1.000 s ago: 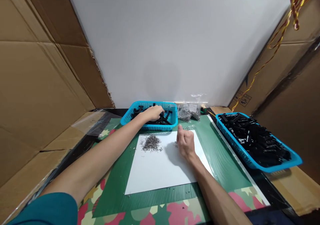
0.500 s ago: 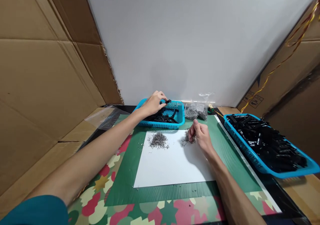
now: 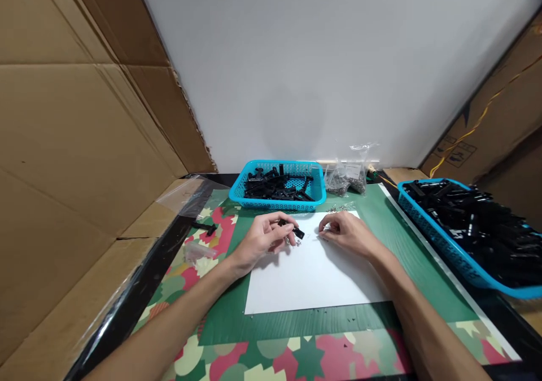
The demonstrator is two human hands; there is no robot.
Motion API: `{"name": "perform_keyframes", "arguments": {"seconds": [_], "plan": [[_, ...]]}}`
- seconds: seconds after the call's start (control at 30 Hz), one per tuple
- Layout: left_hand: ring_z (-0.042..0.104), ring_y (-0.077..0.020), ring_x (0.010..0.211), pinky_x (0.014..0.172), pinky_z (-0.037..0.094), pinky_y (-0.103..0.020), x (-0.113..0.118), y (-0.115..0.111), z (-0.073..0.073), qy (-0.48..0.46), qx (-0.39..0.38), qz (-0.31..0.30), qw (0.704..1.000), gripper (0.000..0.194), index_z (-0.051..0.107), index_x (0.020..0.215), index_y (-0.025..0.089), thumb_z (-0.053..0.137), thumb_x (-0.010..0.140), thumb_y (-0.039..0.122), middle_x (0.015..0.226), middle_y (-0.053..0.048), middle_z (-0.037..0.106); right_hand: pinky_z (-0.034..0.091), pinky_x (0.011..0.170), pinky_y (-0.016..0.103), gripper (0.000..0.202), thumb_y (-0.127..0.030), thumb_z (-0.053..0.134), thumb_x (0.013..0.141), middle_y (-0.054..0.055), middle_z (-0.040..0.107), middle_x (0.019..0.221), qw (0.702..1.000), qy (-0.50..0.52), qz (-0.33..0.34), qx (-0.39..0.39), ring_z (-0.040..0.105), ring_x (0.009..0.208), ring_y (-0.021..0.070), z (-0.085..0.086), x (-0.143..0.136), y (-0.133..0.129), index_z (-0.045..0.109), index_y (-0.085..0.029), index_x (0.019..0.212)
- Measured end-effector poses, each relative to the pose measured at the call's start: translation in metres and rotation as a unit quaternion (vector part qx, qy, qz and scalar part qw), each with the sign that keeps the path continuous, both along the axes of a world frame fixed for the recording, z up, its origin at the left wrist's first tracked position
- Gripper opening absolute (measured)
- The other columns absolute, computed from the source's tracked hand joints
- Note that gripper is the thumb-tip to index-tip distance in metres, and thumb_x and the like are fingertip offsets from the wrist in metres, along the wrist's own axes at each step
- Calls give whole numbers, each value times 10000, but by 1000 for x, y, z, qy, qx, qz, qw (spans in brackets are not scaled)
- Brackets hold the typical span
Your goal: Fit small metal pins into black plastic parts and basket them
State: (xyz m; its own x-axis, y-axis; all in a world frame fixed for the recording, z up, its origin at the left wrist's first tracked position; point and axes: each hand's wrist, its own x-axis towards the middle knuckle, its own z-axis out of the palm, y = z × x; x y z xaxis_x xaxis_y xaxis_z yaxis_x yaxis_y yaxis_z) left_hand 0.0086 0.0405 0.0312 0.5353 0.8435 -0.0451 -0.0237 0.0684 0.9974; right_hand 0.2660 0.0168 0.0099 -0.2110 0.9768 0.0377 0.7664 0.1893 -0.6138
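My left hand (image 3: 269, 237) is closed on a small black plastic part (image 3: 298, 233), held above the white paper sheet (image 3: 292, 285). Beneath its fingers, bits of a pile of tiny metal pieces (image 3: 298, 242) show; the hand hides most of it. My right hand (image 3: 345, 231) rests over the right side of the paper, thumb and fingertips pinched together. Whatever lies between those fingertips is too small to make out. Behind it, more tiny metal pieces (image 3: 342, 206) are partly covered by the hand.
A blue basket (image 3: 277, 204) of black parts stands behind the paper. To the right is a fuller blue basket (image 3: 444, 251). Clear bags of metal pieces (image 3: 355, 180) lie at the back. One black part (image 3: 205, 227) and a small plastic bag (image 3: 199, 251) lie left. Cardboard walls (image 3: 84, 121) enclose the sides.
My left hand has come from the back basket to the paper, bringing the black plastic part. My right hand has turned palm down with its fingertips over the paper. The view has shifted slightly.
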Motion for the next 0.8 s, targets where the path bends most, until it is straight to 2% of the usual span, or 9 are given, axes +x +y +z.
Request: {"name": "perform_keyframes", "arguments": {"seconds": [0.13,0.3,0.43,0.5,0.6,0.73,0.8], "plan": [[469,-58,410,410,262,-171,3,-7,-12,-19,-37,-47,998,385,688,990,103,731,935,481,701,-110,769,291,612,277,165,-288,673,922,4,720,750,998,-68,-10,4,573,662,164,1,-5,-2,833,-278,961],[346,-42,339,357,186,-161,3,-17,-23,-13,-77,-49,996,362,638,968,134,700,950,490,605,-76,737,259,610,287,166,-300,619,978,20,735,779,991,-133,1,1,576,670,176,0,-9,-5,776,-259,1007],[266,-15,365,370,139,-145,5,-23,-25,-6,-80,-37,996,389,631,937,136,711,940,517,593,-24,683,251,624,296,133,-254,561,998,25,714,778,990,-141,5,1,556,675,184,-2,-8,-8,690,-245,1027],[281,-10,392,381,152,-132,6,-25,-24,-12,-76,-19,997,420,618,886,140,720,931,545,589,26,602,270,634,291,107,-255,521,1021,13,688,782,996,-84,3,3,525,676,178,-2,-8,-11,624,-244,1051],[378,-24,411,371,233,-119,8,-27,-25,-21,-62,-2,998,455,592,861,152,679,956,588,616,58,517,304,629,275,115,-331,451,1083,-30,579,736,996,82,31,-8,445,653,154,-1,-11,-14,518,-250,1038],[624,-112,456,323,362,-155,8,-27,-26,-48,-75,-33,996,434,508,976,203,622,994,621,786,3,670,269,538,244,236,-481,477,1100,-81,411,639,948,307,58,-57,334,572,121,-1,-24,-20,480,-256,1029],[666,-126,480,329,400,-163,7,-27,-25,-72,-101,-49,991,424,470,1001,218,631,999,611,860,-16,712,235,486,231,268,-515,537,1077,-102,390,583,918,383,59,-80,283,513,103,-1,-35,-22,484,-257,1028]]}}
